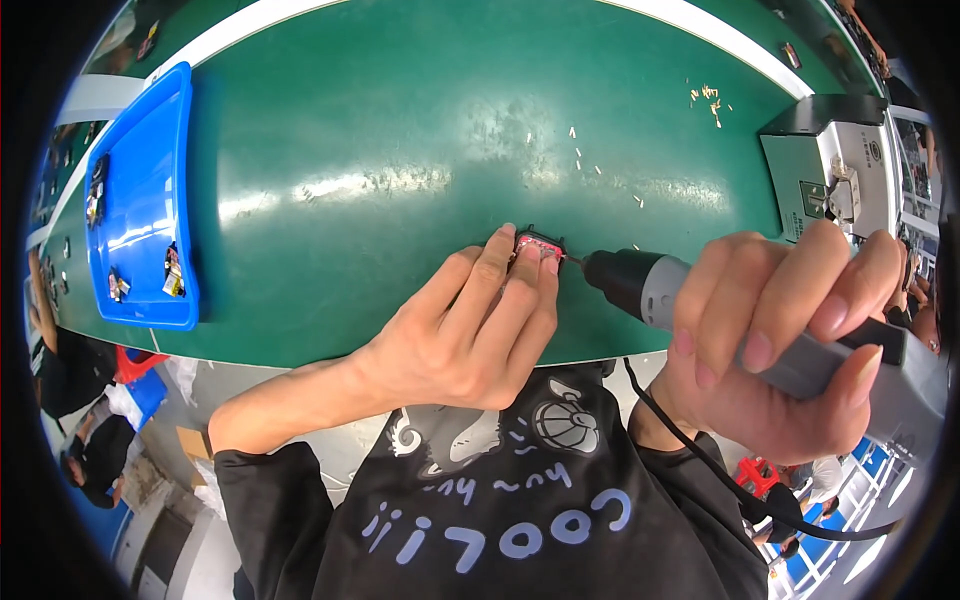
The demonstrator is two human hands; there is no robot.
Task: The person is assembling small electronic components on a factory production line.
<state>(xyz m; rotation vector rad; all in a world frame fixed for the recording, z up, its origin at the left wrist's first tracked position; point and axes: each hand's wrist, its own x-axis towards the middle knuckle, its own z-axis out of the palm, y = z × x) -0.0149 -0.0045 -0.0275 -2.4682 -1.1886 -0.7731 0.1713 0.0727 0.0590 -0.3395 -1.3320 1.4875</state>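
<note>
L hand (465, 325) holds sm red/blk part (541, 241) mid-frame; R hand (790, 300) grips elec. screwdriver (658, 285) ctr-right; blue tray (140, 220) upper left

an assembly workshop — green bench (350, 120), electric screwdriver (657, 290).

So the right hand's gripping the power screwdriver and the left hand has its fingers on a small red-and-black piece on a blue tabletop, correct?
Not quite: the head view shows a green tabletop, not blue. The right hand does grip the power screwdriver, and the left hand has its fingers on the small red-and-black piece.
</note>
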